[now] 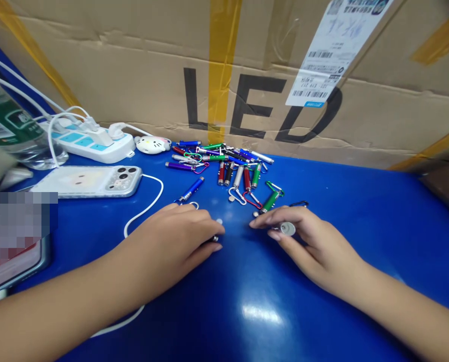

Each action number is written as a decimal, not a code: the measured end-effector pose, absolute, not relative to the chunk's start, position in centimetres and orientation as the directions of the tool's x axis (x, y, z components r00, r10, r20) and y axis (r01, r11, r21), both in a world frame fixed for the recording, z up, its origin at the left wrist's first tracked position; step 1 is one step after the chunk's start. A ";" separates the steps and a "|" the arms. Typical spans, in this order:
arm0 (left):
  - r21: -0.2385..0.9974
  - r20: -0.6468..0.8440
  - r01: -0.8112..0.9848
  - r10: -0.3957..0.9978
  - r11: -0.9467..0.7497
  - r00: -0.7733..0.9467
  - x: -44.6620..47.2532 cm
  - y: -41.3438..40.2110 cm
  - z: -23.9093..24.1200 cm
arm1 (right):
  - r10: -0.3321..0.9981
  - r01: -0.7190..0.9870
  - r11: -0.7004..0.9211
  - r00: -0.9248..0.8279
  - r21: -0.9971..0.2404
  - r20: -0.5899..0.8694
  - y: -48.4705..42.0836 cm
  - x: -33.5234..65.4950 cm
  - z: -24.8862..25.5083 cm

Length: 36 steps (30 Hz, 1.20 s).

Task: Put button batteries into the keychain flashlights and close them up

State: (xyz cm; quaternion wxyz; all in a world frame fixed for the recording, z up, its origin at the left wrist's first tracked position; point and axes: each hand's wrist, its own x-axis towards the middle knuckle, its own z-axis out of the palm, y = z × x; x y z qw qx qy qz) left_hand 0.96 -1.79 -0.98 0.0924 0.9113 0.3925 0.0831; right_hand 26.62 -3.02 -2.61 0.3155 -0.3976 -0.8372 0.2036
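Observation:
My left hand (179, 234) rests knuckles-up on the blue table (322, 281), its fingers closed over a small dark keychain flashlight whose tip (214, 239) peeks out. My right hand (307, 236) lies opposite, fingers curled around a small silver round cap (287, 229). A tiny silver part (219, 221) lies on the table between the hands. Just beyond the fingers lies a pile of several coloured mini flashlights (228, 163) with clips; a blue one (190, 191) lies near my left hand and a green one (269, 201) near my right.
A large cardboard box (247, 75) walls off the back. At the left lie a phone (92, 181) with a white cable (145, 211), a power strip (92, 141), a white cat-shaped item (151, 145), a water bottle (9, 130) and a tablet corner (17, 266).

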 end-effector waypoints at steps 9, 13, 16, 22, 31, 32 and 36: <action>0.181 0.144 0.663 0.687 -0.726 0.712 1.2 -2.4 -0.8 | 0.755 0.516 0.647 -0.534 -0.561 0.380 -2.9 26.6 -2.7; 0.158 0.270 0.490 0.515 -0.857 0.814 1.2 -3.4 -0.4 | 0.739 0.515 0.665 -0.560 -0.541 0.374 -2.9 26.6 -2.6; 0.144 0.297 0.410 0.434 -0.901 0.850 1.2 -3.9 -0.2 | 0.722 0.509 0.682 -0.586 -0.526 0.369 -3.0 26.5 -2.5; 0.106 0.260 0.414 0.427 -0.904 0.866 1.3 -4.1 -0.2 | 0.699 0.500 0.703 -0.619 -0.506 0.359 -3.0 26.3 -2.6; 0.072 0.278 0.430 0.432 -0.900 0.858 1.5 -4.4 -0.2 | 0.690 0.478 0.702 -0.639 -0.528 0.340 -3.2 26.4 -2.8; 0.069 0.285 0.443 0.443 -0.894 0.850 1.6 -4.4 -0.2 | 0.691 0.478 0.700 -0.641 -0.531 0.334 -3.2 26.4 -2.9; 0.098 0.287 0.455 0.463 -0.885 0.839 1.8 -4.4 -0.1 | 0.694 0.483 0.694 -0.648 -0.534 0.315 -3.2 26.4 -2.9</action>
